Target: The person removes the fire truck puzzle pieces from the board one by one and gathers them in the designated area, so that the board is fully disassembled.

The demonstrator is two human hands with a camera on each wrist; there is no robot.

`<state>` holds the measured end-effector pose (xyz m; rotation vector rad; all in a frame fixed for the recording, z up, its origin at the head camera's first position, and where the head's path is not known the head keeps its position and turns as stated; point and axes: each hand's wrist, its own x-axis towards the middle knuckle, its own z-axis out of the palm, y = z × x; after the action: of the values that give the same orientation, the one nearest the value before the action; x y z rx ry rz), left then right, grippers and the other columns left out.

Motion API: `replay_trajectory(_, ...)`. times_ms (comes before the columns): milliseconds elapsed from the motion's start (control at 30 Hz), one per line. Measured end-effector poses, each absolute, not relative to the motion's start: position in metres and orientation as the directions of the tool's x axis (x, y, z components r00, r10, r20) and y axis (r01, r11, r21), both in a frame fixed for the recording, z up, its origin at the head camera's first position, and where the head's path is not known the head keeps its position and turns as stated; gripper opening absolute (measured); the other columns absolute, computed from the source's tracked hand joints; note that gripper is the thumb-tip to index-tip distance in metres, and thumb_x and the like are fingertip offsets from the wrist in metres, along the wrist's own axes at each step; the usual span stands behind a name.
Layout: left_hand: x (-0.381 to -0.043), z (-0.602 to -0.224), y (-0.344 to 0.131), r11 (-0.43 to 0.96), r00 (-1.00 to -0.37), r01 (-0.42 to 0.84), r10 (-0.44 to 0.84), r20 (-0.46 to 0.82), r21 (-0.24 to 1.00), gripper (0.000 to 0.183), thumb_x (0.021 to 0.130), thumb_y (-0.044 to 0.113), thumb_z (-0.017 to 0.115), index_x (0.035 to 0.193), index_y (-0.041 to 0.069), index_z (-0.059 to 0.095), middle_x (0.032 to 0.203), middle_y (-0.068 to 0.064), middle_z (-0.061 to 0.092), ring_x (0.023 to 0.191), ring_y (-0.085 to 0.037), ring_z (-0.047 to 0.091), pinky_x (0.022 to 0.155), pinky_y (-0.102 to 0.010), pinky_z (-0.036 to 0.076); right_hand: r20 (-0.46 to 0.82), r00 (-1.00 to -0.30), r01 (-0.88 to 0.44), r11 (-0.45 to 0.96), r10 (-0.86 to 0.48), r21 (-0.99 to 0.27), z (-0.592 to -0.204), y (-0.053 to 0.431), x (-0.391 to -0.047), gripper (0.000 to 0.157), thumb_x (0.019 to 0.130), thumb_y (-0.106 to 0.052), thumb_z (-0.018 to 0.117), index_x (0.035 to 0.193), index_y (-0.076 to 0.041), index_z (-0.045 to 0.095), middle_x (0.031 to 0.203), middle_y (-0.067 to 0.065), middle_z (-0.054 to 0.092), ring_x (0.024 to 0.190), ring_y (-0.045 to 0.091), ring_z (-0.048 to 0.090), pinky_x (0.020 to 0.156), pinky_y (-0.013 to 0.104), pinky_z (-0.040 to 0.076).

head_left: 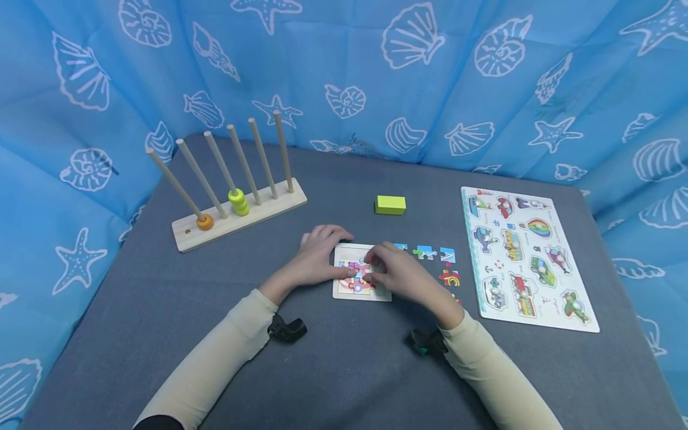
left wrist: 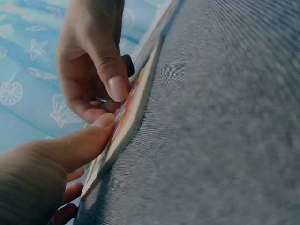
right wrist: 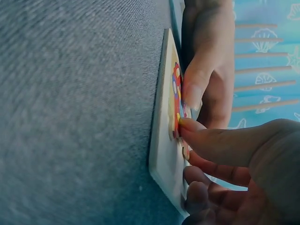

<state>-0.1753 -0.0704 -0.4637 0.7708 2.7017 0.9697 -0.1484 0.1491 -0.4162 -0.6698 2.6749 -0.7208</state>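
Observation:
A small jigsaw board [head_left: 344, 294] with a pale wooden frame lies flat, colourful pieces [head_left: 357, 285] fitted in its middle. My left hand [head_left: 317, 257] rests across its left side. The thumb lies straight on the pieces, and the other fingers reach past the far left corner. From the right, my right hand [head_left: 403, 275] bends over the board. Its thumb and forefinger pinch a small puzzle piece [right wrist: 186, 153] low over the frame, mostly covered by the fingertips. Several loose puzzle pieces [head_left: 424, 252] lie beyond and right of this hand.
A lime-green block [head_left: 390, 205] sits behind the board. At the back left stands a wooden peg rack [head_left: 188, 240] with tall rods, orange and green beads. A larger vehicle-picture board [head_left: 537, 319] lies at right. A blue shell-print curtain [head_left: 344, 54] hangs behind the grey table [head_left: 344, 370].

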Motion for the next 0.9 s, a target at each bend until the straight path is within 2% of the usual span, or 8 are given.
replay_trajectory(467,-0.1755,-0.4624,-0.0717,0.641,-0.838,0.421,0.545,0.006,0.642,0.077,0.073,0.058,0.075,0.136,0.022,0.05,0.14,0.0,0.043,0.133,-0.022,0.03,0.097,-0.045,0.025,-0.151,-0.852,-0.313,0.718,-0.501,-0.621,-0.4197,0.1501,-0.1505,0.022,0.084,-0.011,0.073,0.1,-0.007,0.059,0.091,0.005,0.058,0.078,0.015,0.053,0.069,0.03,0.045)
replay_trajectory(733,-0.1745,-0.4608,-0.072,0.631,-0.838,0.423,0.546,0.015,0.65,0.077,0.072,0.057,0.075,0.136,0.022,0.051,0.139,0.0,0.043,0.132,-0.022,0.031,0.096,-0.045,0.026,-0.189,-0.883,-0.176,0.676,-0.43,-0.715,-0.4216,0.1506,-0.1515,0.009,0.091,-0.013,0.065,0.097,-0.009,0.06,0.084,0.002,0.061,0.073,0.015,0.054,0.066,0.03,0.044)
replay_trajectory(900,-0.1745,-0.4603,-0.0718,0.637,-0.838,0.421,0.546,0.007,0.646,0.077,0.073,0.058,0.075,0.136,0.023,0.051,0.14,0.001,0.043,0.132,-0.021,0.03,0.096,-0.045,0.026,-0.231,-0.895,-0.091,0.664,-0.381,-0.742,-0.422,0.1499,-0.1526,0.007,0.091,-0.014,0.065,0.095,-0.01,0.062,0.08,0.002,0.062,0.071,0.016,0.055,0.065,0.031,0.043)
